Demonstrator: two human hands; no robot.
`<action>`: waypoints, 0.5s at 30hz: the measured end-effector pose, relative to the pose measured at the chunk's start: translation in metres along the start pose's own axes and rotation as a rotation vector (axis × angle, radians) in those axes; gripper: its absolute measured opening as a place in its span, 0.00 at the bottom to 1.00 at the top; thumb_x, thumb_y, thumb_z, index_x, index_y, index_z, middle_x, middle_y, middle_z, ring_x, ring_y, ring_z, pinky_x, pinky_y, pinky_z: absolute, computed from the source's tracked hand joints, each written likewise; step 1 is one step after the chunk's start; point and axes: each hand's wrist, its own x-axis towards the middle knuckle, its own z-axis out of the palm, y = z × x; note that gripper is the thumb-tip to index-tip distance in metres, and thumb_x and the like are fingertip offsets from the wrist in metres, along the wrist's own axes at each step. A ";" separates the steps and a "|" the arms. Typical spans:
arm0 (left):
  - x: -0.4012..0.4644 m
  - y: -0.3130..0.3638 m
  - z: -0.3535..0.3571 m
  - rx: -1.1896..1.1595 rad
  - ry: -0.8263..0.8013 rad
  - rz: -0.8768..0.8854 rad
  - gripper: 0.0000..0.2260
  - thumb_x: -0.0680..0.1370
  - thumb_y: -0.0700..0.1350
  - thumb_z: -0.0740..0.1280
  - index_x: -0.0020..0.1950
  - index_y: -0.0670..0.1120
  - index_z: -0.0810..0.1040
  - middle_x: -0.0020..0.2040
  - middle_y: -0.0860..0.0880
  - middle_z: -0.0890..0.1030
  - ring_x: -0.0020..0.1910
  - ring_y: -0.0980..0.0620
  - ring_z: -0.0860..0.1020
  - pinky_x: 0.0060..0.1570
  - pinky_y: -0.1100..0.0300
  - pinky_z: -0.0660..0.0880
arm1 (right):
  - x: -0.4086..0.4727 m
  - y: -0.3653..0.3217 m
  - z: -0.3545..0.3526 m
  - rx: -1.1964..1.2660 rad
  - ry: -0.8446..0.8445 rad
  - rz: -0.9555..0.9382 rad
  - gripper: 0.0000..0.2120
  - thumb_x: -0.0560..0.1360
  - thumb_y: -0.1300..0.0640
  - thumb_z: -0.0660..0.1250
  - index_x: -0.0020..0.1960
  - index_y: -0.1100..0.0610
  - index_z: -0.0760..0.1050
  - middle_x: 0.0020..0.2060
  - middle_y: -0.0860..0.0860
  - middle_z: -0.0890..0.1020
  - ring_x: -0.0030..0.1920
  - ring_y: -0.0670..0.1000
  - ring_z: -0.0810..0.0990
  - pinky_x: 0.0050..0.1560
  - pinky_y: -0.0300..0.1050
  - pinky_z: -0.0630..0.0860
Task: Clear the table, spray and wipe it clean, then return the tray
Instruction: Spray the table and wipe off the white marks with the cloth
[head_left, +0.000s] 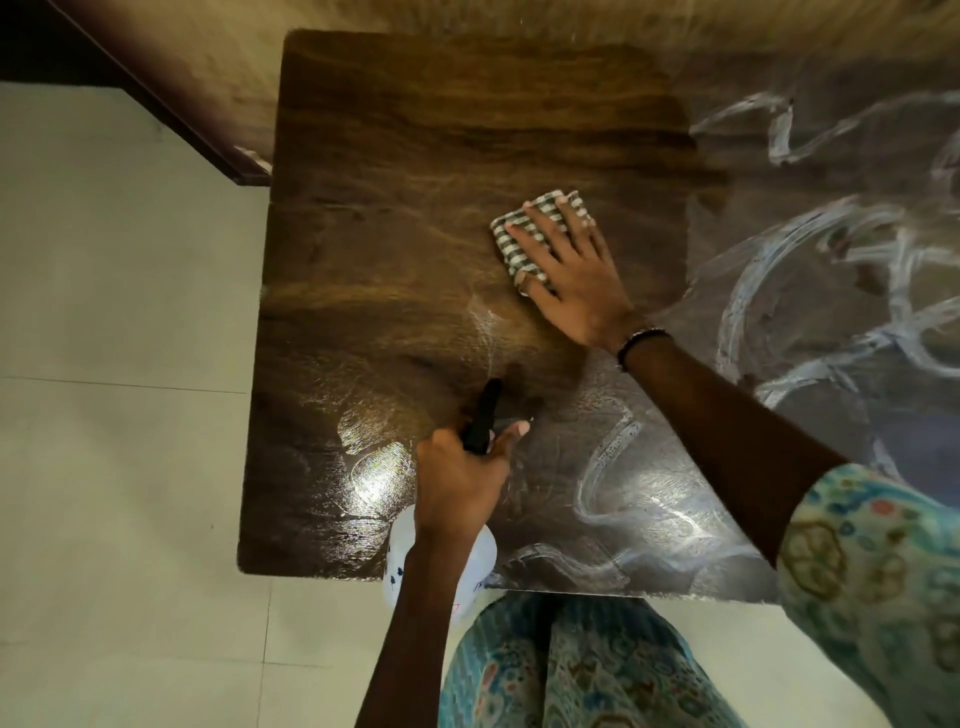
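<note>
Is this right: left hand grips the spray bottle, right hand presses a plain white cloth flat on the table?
Not quite. The head view shows the cloth is dark-and-white checked, not plain white. The rest holds: left hand grips the spray bottle, right hand presses the cloth flat on the table.

I see a dark wood-grain counter (415, 208), glossy and streaked with wet, foamy smears. The folded cloth (524, 234) looks woven, striped green and white. The spray bottle (441, 561) is translucent white plastic with a matt black nozzle. The floor (119, 312) tiles are smooth and pale.
</note>
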 end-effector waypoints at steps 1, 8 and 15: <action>0.000 0.001 -0.001 -0.013 0.006 -0.004 0.16 0.67 0.54 0.76 0.39 0.41 0.80 0.37 0.41 0.83 0.39 0.42 0.82 0.42 0.49 0.78 | 0.002 -0.013 0.003 -0.008 -0.002 -0.059 0.28 0.78 0.43 0.47 0.77 0.48 0.56 0.77 0.52 0.57 0.77 0.59 0.50 0.75 0.61 0.51; -0.010 0.009 -0.012 -0.017 0.055 0.014 0.13 0.68 0.52 0.75 0.43 0.43 0.82 0.35 0.48 0.82 0.37 0.50 0.79 0.39 0.62 0.71 | -0.059 -0.040 0.028 -0.081 -0.078 -0.473 0.25 0.81 0.44 0.50 0.77 0.48 0.57 0.77 0.52 0.58 0.77 0.58 0.51 0.77 0.58 0.49; -0.023 -0.005 -0.012 -0.041 0.026 0.024 0.16 0.69 0.52 0.74 0.51 0.43 0.82 0.35 0.51 0.81 0.38 0.53 0.79 0.39 0.64 0.71 | -0.082 0.055 0.002 -0.005 0.010 -0.051 0.27 0.79 0.43 0.50 0.77 0.48 0.56 0.77 0.52 0.58 0.77 0.58 0.50 0.75 0.62 0.53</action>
